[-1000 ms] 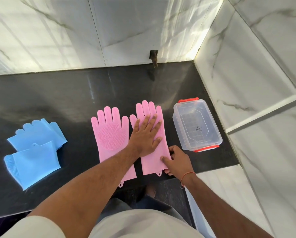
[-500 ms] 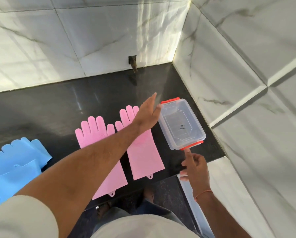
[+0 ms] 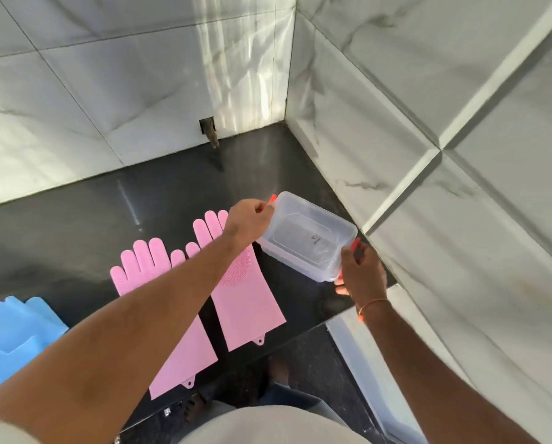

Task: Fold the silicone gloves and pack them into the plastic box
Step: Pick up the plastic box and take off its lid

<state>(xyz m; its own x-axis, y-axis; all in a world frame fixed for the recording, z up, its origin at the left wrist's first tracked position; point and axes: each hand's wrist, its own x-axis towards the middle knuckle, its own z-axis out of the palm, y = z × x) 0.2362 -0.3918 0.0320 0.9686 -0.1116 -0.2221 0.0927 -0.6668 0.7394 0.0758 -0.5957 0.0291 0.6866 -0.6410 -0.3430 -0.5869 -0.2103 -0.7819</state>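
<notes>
The black counter [image 3: 76, 238] is set into a corner of white marble-patterned wall tiles, and everything for the task is laid on its near half. Two blue silicone gloves [image 3: 15, 341] are seen at the left edge of the view, one lapped over the other, well apart from the rest. Two pink silicone gloves [image 3: 245, 302] are laid flat side by side in the middle, fingertips toward the back wall and cuffs toward the person; neither is folded yet. One clear plastic box [image 3: 306, 238] is held at the right, just beside the right-hand pink glove and near the side wall, with its lid apparently on. Its long axis runs from far-left to near-right, and a red latch is found at each short end, so two latches are counted. The left hand [image 3: 249, 219] is closed on the far latch [image 3: 272, 199], its fingers pinched narrow around it; the right hand [image 3: 359, 270] is closed likewise on the near latch [image 3: 355, 244]. The box is therefore spanned between the two hands, one at each end. The step in hand is judged to be unclipping the lid, so both latches would probably be pulled outward along that long axis.
</notes>
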